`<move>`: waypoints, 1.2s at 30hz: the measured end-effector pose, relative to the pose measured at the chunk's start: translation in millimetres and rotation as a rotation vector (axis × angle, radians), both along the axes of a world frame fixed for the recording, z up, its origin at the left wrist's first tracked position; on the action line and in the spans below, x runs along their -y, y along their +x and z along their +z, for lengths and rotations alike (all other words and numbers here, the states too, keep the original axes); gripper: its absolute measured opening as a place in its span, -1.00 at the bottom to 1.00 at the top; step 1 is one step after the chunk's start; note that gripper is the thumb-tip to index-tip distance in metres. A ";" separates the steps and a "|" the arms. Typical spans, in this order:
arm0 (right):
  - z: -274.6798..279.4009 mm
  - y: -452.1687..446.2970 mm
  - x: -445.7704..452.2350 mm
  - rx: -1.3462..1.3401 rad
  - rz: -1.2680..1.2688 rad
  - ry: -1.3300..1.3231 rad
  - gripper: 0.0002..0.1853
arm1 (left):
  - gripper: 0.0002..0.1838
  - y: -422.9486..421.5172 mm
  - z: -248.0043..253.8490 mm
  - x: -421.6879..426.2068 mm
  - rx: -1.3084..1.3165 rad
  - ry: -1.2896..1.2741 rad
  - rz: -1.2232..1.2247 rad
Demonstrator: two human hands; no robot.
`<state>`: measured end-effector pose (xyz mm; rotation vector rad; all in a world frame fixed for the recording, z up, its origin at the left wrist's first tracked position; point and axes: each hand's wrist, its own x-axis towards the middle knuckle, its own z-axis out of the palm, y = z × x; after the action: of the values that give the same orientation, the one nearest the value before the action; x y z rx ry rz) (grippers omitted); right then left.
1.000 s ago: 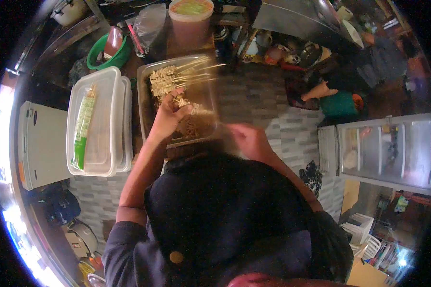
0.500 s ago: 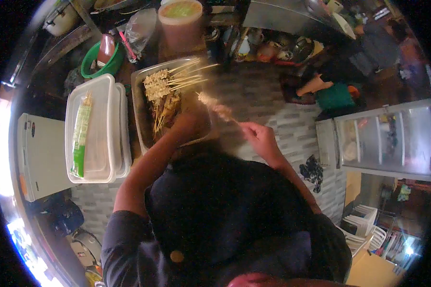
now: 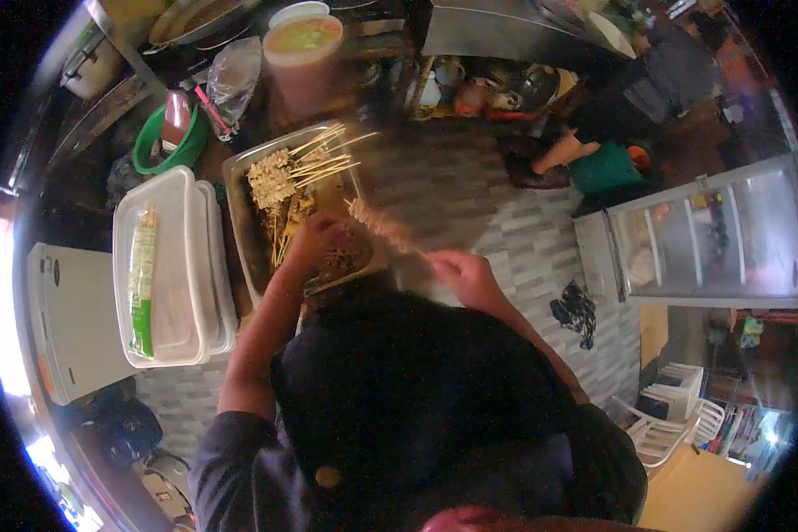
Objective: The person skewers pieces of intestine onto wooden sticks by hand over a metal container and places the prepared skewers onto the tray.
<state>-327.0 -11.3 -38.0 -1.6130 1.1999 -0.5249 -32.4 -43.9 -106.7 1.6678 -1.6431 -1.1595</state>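
My right hand [image 3: 464, 276] is closed on the bare end of a meat skewer [image 3: 377, 222], whose threaded pieces point up and left over the tray's right side. My left hand [image 3: 317, 241] is inside the metal tray [image 3: 242, 232], fingers bent together above loose dark meat pieces [image 3: 344, 257]. What they pinch, if anything, is too small to make out. Finished-looking skewers of pale folded meat [image 3: 273, 180] lie stacked at the tray's far end, sticks pointing right. More sticks [image 3: 282, 235] lie along the tray's left part, near some yellowish pieces [image 3: 301, 209].
Left of the tray are stacked clear plastic containers [image 3: 199, 293] with a green-and-clear pack of sticks [image 3: 142, 293] on the lid. Behind stand a green basin [image 3: 146, 158] and a tub of reddish liquid [image 3: 303, 75]. A person's arm [image 3: 563, 151] shows at the far right.
My left hand has lifted and drawn back a little, uncovering dark meat pieces in the tray. The skewer in my right hand has shifted slightly left and down as the view moved.
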 end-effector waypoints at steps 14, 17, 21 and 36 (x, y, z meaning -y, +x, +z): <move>16.7 27.9 7.8 0.001 0.128 -0.061 -0.77 | -0.85 27.6 51.6 -35.0 -0.954 0.182 0.585; 11.4 26.5 14.9 0.028 0.098 -0.115 -0.78 | -0.90 43.5 35.5 -37.6 -0.514 -0.033 0.360; 17.0 22.8 19.6 0.015 0.079 -0.083 -0.78 | -0.86 59.9 13.5 -51.3 0.584 -0.119 -0.101; 13.2 9.0 2.0 0.024 0.003 -0.078 -0.77 | -0.74 23.0 -110.7 -4.1 0.575 -0.199 -0.172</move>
<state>-318.0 -13.3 -24.9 -1.6690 1.1721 -0.5940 -9.3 -39.8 -217.4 1.8607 -2.2010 -0.5783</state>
